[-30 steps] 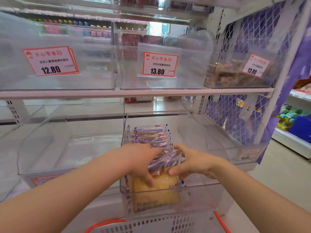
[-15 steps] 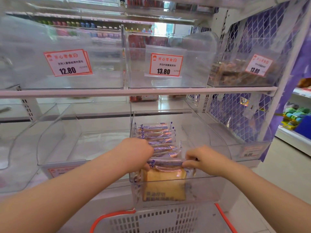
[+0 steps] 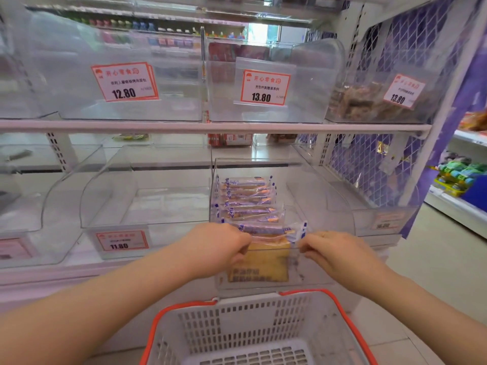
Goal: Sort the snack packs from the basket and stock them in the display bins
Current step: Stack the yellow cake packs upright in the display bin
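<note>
A shop's clear display bins (image 3: 147, 206) fill the frame; at lower centre, both hands pinch one snack pack (image 3: 268, 230) – left hand (image 3: 216, 246), right hand (image 3: 340, 251) – its long axis crosswise, above the front bin (image 3: 324, 206). About seven packs stand behind; the basket (image 3: 237, 322) shows none.

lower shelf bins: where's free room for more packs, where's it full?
Free: the clear bin left of the packs, floor bare. Crowded: the middle bin, with a row of snack packs and both hands, left hand, right hand, at its front.
</note>
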`<state>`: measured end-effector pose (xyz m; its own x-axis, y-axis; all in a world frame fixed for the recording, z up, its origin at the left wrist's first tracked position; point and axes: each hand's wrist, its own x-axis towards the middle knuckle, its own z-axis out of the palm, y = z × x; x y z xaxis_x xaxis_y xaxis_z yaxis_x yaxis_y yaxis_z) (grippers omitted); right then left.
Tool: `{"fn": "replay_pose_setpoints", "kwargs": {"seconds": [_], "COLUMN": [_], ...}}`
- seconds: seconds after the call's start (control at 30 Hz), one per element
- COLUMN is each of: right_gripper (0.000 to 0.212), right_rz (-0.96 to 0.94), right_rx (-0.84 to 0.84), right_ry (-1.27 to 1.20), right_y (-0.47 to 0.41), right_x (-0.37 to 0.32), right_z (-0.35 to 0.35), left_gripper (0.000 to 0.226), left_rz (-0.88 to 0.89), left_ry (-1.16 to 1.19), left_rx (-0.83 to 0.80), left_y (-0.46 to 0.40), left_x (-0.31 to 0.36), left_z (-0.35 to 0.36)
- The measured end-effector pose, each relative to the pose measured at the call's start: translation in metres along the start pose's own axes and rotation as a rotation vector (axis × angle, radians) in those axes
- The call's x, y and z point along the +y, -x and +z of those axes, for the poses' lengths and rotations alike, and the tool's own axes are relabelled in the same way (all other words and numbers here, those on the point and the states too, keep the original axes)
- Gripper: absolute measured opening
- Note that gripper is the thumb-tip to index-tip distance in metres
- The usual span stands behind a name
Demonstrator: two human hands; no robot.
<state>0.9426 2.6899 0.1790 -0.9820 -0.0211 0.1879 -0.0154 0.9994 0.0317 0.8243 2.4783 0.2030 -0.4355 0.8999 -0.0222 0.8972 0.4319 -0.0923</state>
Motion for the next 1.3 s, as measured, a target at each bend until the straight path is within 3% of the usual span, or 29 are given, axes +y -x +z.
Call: {"fn": "replay_pose_setpoints", "kwargs": {"seconds": [0.27, 0.5, 0.93, 1.1, 1.2, 1.3], "right_gripper": [0.015, 0.011, 0.019, 0.012, 0.019, 0.029], "right_rz": [0.104, 0.213, 0.201, 0.286, 0.443, 0.521], "right_rx": [0.116, 0.075, 0.042, 0.01, 0.138, 0.094], "right_ry": [0.058, 0.04, -0.018, -0.309, -0.509, -0.544], "right_y": [-0.041, -0.079, -0.08, -0.088, -0.107, -0.125], "right_x": [0.023, 0.04, 0.035, 0.04, 0.047, 0.05], "right_z": [0.006, 0.029, 0.052, 0.042, 0.038, 0.042], "left_gripper": [0.014, 0.013, 0.014, 0.017, 0.025, 0.029], "left_rz": [-0.142, -0.205, -0.144, -0.18, -0.137, -0.186], "left_ry": [-0.003, -0.033, -0.105, -0.025, -0.106, -0.199], "left_rx": [0.15, 0.163, 0.237, 0.287, 0.359, 0.23], "left_y": [-0.034, -0.074, -0.069, -0.079, -0.093, -0.106], "left_x": [-0.013, -0.028, -0.039, -0.042, -0.051, -0.059], "left_z": [0.006, 0.025, 0.058, 0.043, 0.03, 0.021]}}
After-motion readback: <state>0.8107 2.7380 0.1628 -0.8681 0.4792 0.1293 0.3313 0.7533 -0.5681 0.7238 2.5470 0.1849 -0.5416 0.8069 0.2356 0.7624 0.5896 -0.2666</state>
